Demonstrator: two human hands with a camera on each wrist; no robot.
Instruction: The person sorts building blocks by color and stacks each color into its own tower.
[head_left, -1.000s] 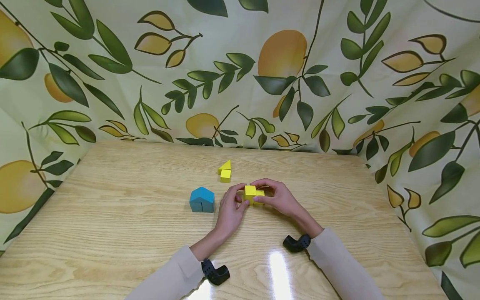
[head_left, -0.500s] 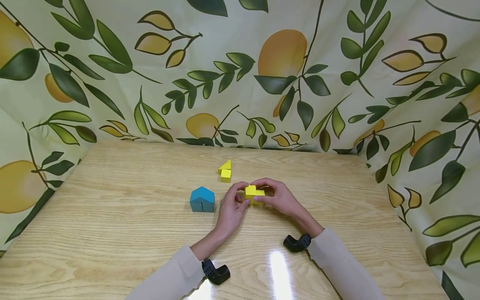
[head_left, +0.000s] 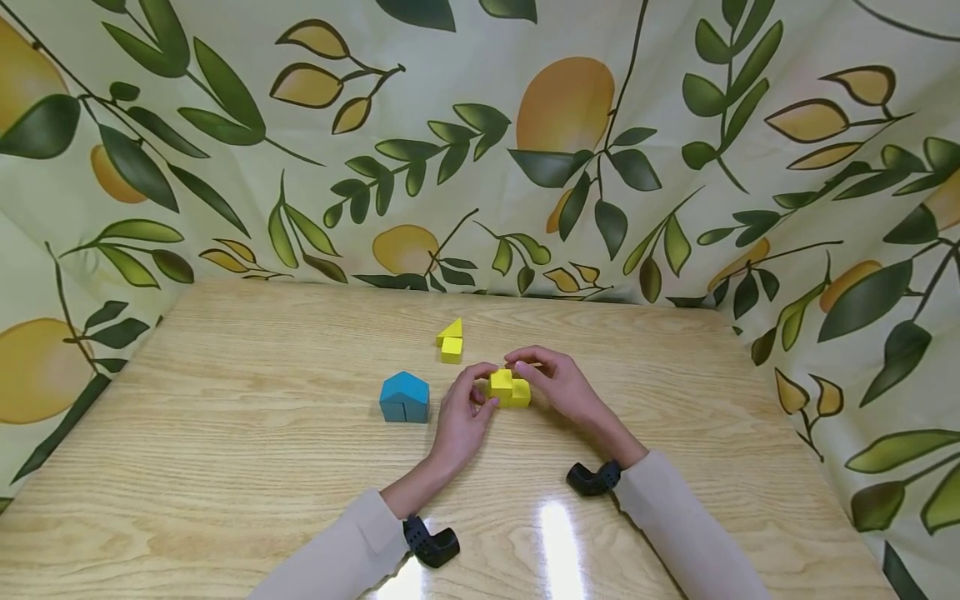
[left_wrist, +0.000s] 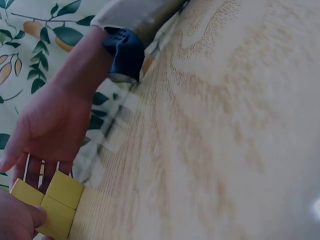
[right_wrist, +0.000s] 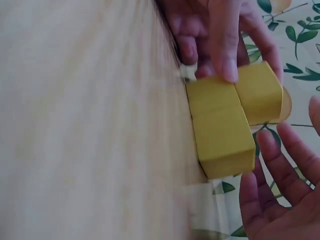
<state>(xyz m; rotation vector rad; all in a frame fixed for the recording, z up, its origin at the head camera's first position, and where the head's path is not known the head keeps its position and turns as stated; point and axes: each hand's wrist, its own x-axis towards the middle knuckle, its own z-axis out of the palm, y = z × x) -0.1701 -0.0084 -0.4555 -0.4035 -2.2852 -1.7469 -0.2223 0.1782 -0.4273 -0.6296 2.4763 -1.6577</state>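
Note:
In the head view, two yellow cubes sit side by side on the table, with a third yellow cube [head_left: 501, 382] on top of the left one. My left hand [head_left: 460, 421] holds the left part of this stack between thumb and fingers. The right wrist view shows that thumb [right_wrist: 230, 69] at the seam between the upper and lower cube. Just behind and right of the lower right cube [right_wrist: 227, 145], my right hand [head_left: 558, 383] is apart from the blocks, fingers relaxed and holding nothing.
Left of my left hand stands a blue block house [head_left: 405, 398] with a peaked top. Farther back lie a yellow triangular block [head_left: 452, 331] and another yellow cube [head_left: 452, 350]. A leaf-and-fruit patterned cloth [head_left: 450, 192] hangs behind the wooden table [head_left: 285, 450].
My right hand has let go of the lower right yellow cube and drawn back slightly up and away. The left hand keeps its hold on the stack.

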